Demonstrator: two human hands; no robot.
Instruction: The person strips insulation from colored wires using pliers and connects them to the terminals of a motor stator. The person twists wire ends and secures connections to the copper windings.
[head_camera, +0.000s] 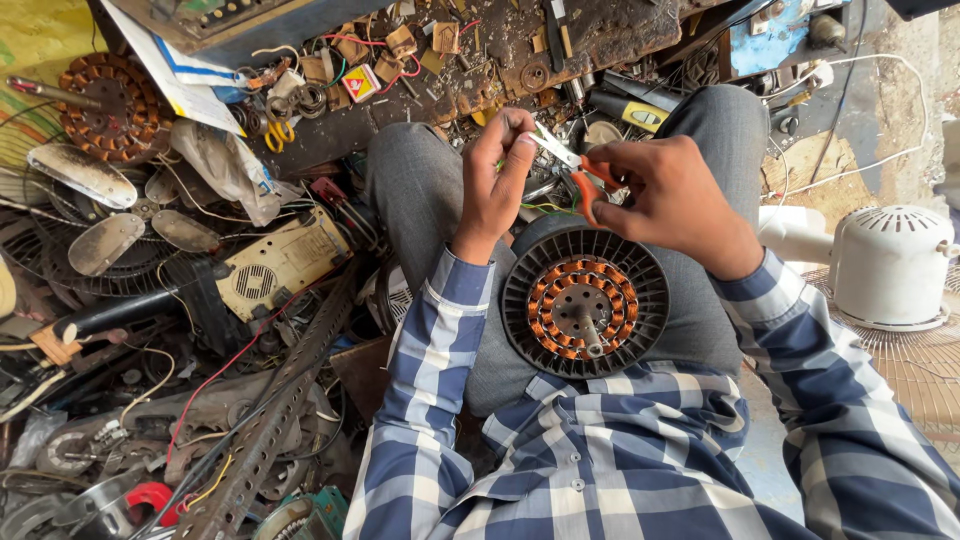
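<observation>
Two hands work above a fan motor (585, 303) that rests on the person's lap, its black ribbed ring enclosing a circle of copper windings and a short steel shaft at the centre. Left of the motor, the floor is buried under a wide heap of scrap (180, 330): bent fan blades, wire guards, perforated metal angle bars, loose red and yellow wires and a cream plastic panel with a round grille. Beyond the motor, past the knees in grey trousers, a rusty, grimy workbench (560, 40) carries small parts and cardboard bits. Right of the motor stands a white fan housing (890, 265) on a wire guard, with a white cable trailing over the bare concrete behind it. The left hand (495, 185) rises just above the motor's upper left edge, wrist bent, thumb and forefinger pinched together on a thin greenish wire; what exactly lies between the fingertips is too small to tell. The right hand (675, 195) hovers above the motor's upper right edge, curled around the orange handles of small cutting pliers (575, 165), whose metal tip points toward the left fingertips and almost meets them. Farther beyond the motor, on the bench edge, lies a small red and yellow packet (360, 82).
</observation>
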